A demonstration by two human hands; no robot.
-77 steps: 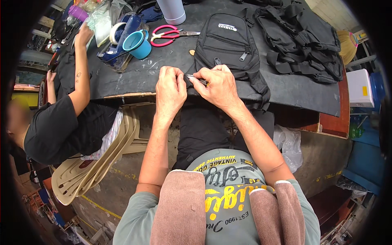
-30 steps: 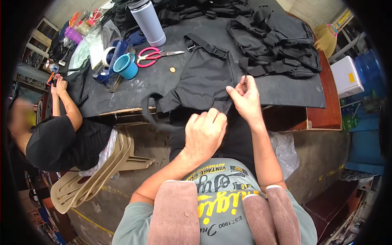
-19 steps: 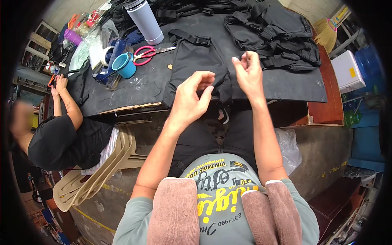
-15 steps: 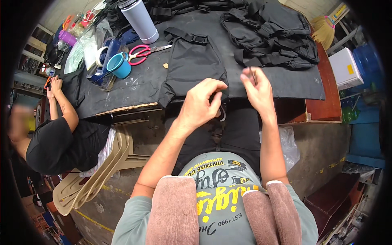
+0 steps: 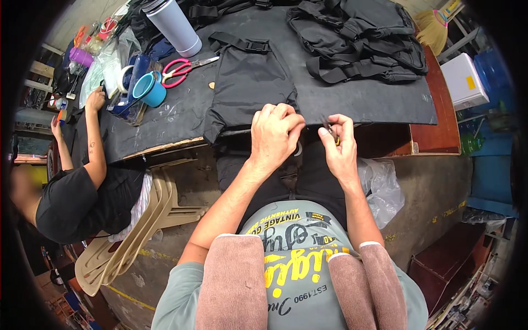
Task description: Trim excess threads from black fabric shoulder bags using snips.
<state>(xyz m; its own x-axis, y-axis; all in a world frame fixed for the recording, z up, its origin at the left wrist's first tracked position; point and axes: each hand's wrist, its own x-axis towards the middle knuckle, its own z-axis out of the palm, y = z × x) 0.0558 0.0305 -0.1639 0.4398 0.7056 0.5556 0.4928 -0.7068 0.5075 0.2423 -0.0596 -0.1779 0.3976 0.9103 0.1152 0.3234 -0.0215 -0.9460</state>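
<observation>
A black fabric bag (image 5: 250, 77) with a strap and buckle at its far end lies flat on the table in front of me. At its near right corner, my left hand (image 5: 275, 132) is closed with fingertips pinched together; what lies between them is too small to make out. Just to the right, past the table's front edge, my right hand (image 5: 342, 146) grips small dark thread snips (image 5: 328, 127), partly hidden by the fingers. The snips point up and away from me, apart from the bag.
Red-handled scissors (image 5: 184, 71), a blue cup (image 5: 149, 89) and a pale tumbler (image 5: 175, 30) stand or lie at left. More black bags (image 5: 363, 49) are piled at far right. A co-worker (image 5: 71, 203) sits at left beside stacked beige chairs (image 5: 137, 231).
My right hand has come down and slightly left, turning so the snips show. The left hand stays near the bag's corner. The co-worker's hands have moved apart.
</observation>
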